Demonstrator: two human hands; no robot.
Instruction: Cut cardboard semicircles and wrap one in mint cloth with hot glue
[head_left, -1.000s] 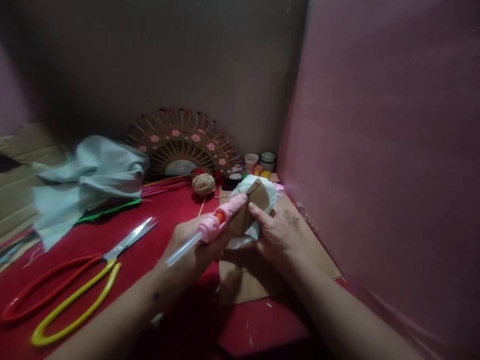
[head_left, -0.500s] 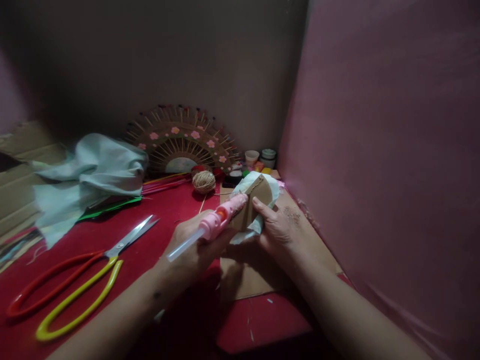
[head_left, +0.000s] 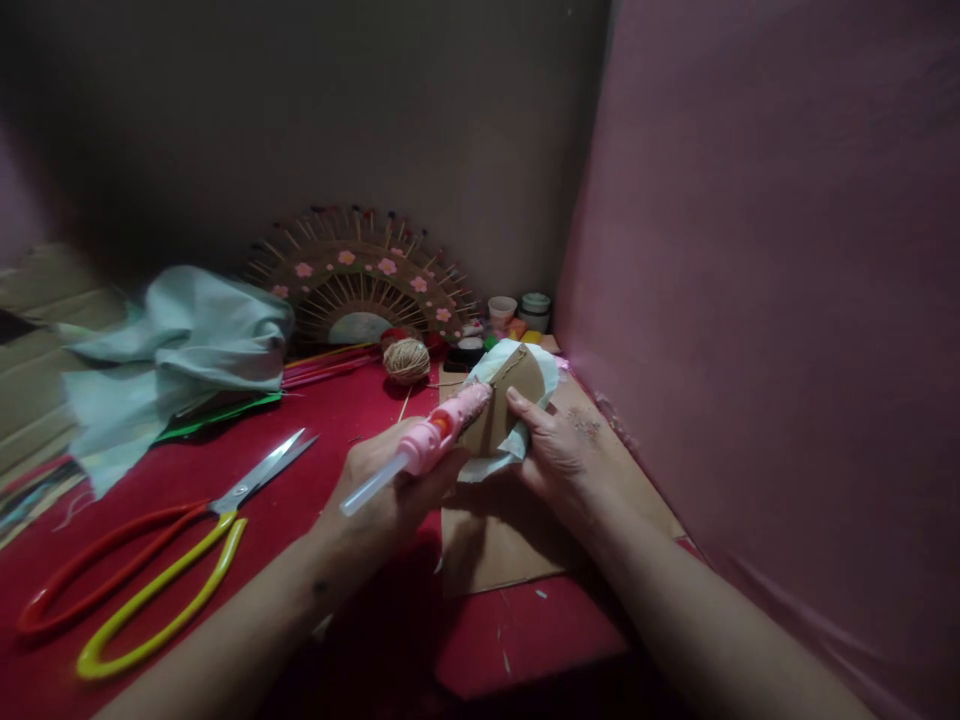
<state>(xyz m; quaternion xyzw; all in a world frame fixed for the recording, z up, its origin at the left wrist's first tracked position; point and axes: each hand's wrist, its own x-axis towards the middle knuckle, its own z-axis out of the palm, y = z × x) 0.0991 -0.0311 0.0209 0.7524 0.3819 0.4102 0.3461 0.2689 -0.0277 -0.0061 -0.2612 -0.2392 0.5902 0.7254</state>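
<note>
A dim corner was framed by a pink side wall (head_left: 772, 300) and a dark rear wall (head_left: 420, 110). The red bench (head_left: 356, 405) was laid with a flower-decorated fan (head_left: 386, 267), rumpled pale-green cloth (head_left: 214, 320), a flat cardboard sheet (head_left: 487, 565), scissors (head_left: 238, 494) and a twine ball (head_left: 406, 361). Above the sheet, a cardboard piece (head_left: 525, 377), edged in pale fabric (head_left: 491, 466), was gripped by the right hand (head_left: 559, 455), thumb on its face; a pink hot-glue gun (head_left: 433, 437) was clasped by the left hand (head_left: 390, 475), its nozzle brought to the piece. Firm bracing, an even pace and fingertips placed clear of the heat were judged advisable; whether glue was being released could not be told.
</note>
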